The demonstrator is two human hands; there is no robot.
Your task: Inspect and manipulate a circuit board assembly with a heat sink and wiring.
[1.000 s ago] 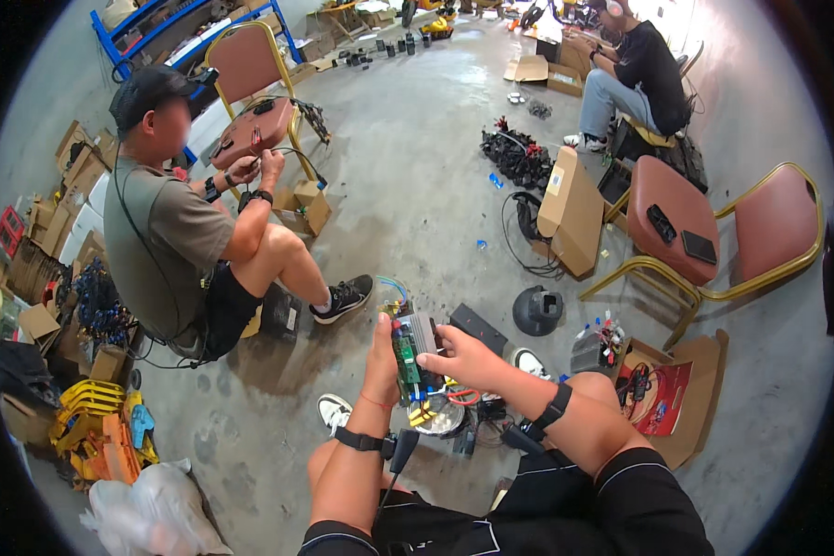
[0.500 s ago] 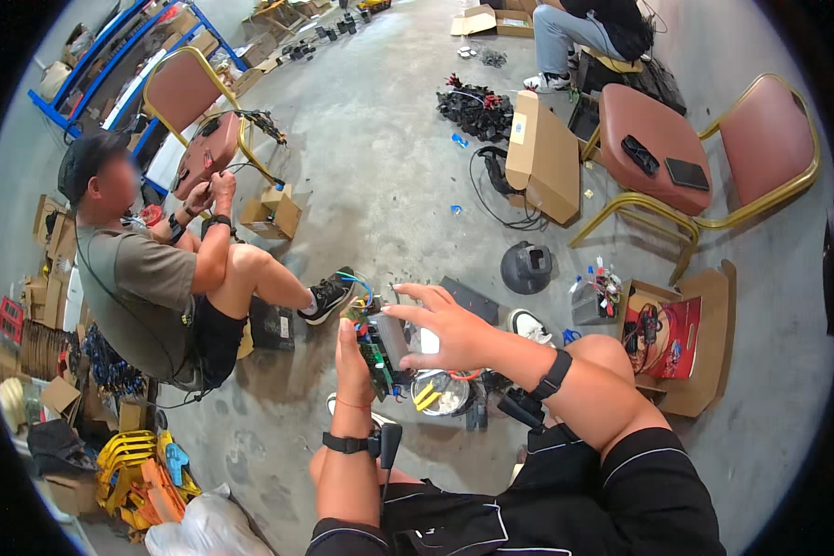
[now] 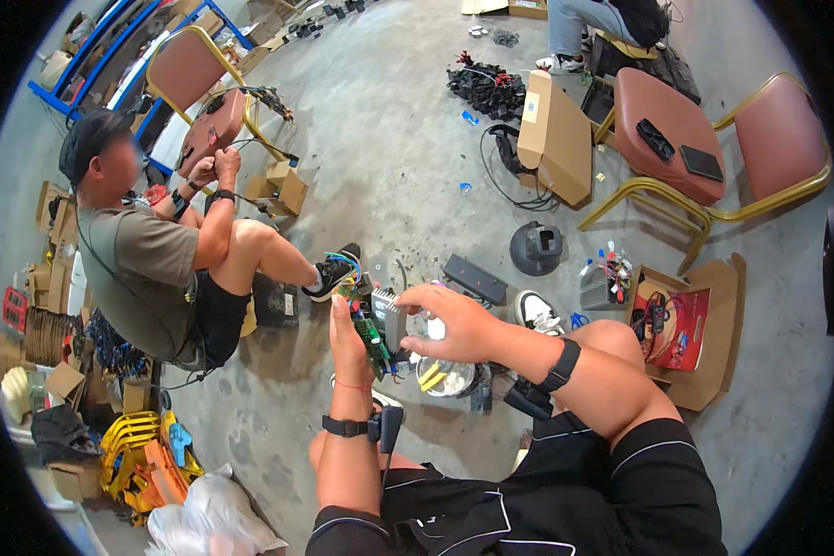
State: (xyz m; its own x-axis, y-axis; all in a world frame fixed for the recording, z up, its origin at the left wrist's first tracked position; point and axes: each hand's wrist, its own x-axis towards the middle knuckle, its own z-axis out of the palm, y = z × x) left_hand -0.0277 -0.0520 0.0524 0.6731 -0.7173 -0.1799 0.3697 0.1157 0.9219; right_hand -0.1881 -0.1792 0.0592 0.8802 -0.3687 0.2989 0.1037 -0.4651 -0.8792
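My left hand (image 3: 348,345) grips a green circuit board (image 3: 372,345) by its left side, thumb pointing up. A grey finned heat sink (image 3: 387,315) stands on the board, and blue and green wires rise from its far end. Just right of the heat sink is my right hand (image 3: 449,320), thumb and fingers apart in a curve. Its fingertips come close to the heat sink; whether they touch it I cannot tell. Below my hands a clear round tub (image 3: 454,378) on the floor holds yellow-handled pliers (image 3: 430,376) and white bits.
A black box (image 3: 474,280), a dark hollow plastic part (image 3: 536,248) and a bin of connectors (image 3: 606,283) lie ahead. At right are an open carton (image 3: 713,343) and a chair (image 3: 667,139). A seated person (image 3: 148,250) works with a cable at left; another sits far off.
The board has tilted in my left hand, so the heat sink's fins now show. My right hand has drawn slightly off the heat sink. The whole view has shifted a little.
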